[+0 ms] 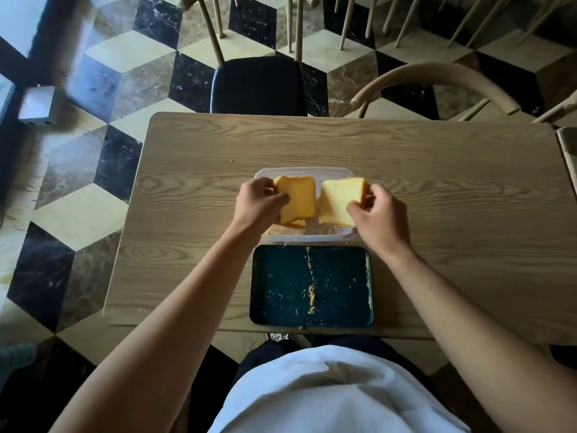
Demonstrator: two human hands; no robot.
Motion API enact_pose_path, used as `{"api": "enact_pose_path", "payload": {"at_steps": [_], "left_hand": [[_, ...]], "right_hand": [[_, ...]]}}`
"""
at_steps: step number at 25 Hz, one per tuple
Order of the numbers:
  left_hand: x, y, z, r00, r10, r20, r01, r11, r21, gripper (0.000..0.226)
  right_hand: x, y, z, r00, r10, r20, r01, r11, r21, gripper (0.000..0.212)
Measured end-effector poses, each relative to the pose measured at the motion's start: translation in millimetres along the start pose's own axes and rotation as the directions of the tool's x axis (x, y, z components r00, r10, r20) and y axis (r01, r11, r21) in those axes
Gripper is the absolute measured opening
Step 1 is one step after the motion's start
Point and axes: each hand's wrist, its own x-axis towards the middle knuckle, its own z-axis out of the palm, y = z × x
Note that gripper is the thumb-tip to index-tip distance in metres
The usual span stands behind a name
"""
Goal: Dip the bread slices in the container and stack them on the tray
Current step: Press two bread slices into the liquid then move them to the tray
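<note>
A clear plastic container (307,238) sits mid-table, just beyond a dark teal tray (281,289) strewn with crumbs. My left hand (259,203) grips a yellow bread slice (299,200) by its left edge, tilted over the container's left half. Over the right half, my right hand (379,214) pinches a second bread slice (338,200) at its right edge. Both slices hang side by side, nearly touching. Another piece of bread (295,224) peeks out below the left slice inside the container.
The wooden table (437,198) extends far to the right and left of the container. A dark-seated chair (259,85) stands at the far edge, and a curved wooden chair (437,79) at the far right. Tiled floor lies to the left.
</note>
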Motion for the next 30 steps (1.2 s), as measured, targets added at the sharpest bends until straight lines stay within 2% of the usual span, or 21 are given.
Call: {"api": "enact_pose_path", "payload": {"at_steps": [3,5,7,11,15,18,20,22,25,27,29,30], "left_hand": [[-42,-29,-33,0.999,-0.035,0.023,0.038,0.988,-0.151,0.012],[-71,-58,-49,0.994,-0.095,0.059,0.105,0.975,-0.194,0.015],[-92,-88,-53,0.98,-0.175,0.097,0.191,0.963,-0.19,0.015],[-104,-127,-35,0.936,-0.297,0.187,0.324,0.937,-0.135,0.014],[-83,-132,-14,0.924,-0.333,0.189,0.355,0.93,-0.092,0.014],[-64,-125,-1,0.92,-0.343,0.19,0.356,0.934,-0.034,0.014],[-54,-121,6,0.917,-0.348,0.193,0.35,0.936,0.021,0.016],[-50,-118,9,0.923,-0.346,0.17,0.332,0.937,0.108,0.019],[-50,-111,6,0.934,-0.348,0.08,0.319,0.913,0.256,0.018],[-54,-101,-2,0.938,-0.335,0.088,0.303,0.917,0.259,0.027],[-59,-87,-9,0.942,-0.309,0.134,0.269,0.929,0.254,0.041],[-60,-80,-12,0.945,-0.286,0.158,0.242,0.937,0.251,0.04]], "right_hand": [[-42,29,-22,0.998,0.049,0.051,-0.058,0.976,0.209,0.017],[-71,56,-24,0.986,0.098,0.134,-0.131,0.955,0.264,0.014],[-95,80,-17,0.957,0.172,0.232,-0.233,0.935,0.268,0.012],[-110,103,6,0.915,0.259,0.309,-0.348,0.894,0.282,0.008],[-93,96,26,0.887,0.236,0.398,-0.371,0.877,0.306,0.008],[-74,92,39,0.848,0.248,0.468,-0.388,0.892,0.231,0.01],[-63,93,45,0.835,0.25,0.491,-0.378,0.908,0.179,0.017],[-56,95,46,0.836,0.263,0.482,-0.364,0.923,0.128,0.034],[-52,101,33,0.88,0.261,0.396,-0.265,0.963,-0.046,0.047],[-55,101,20,0.922,0.189,0.339,-0.144,0.978,-0.154,0.041],[-58,91,11,0.927,0.103,0.36,-0.047,0.986,-0.161,0.028],[-58,83,8,0.921,0.059,0.384,-0.004,0.99,-0.143,0.023]]}}
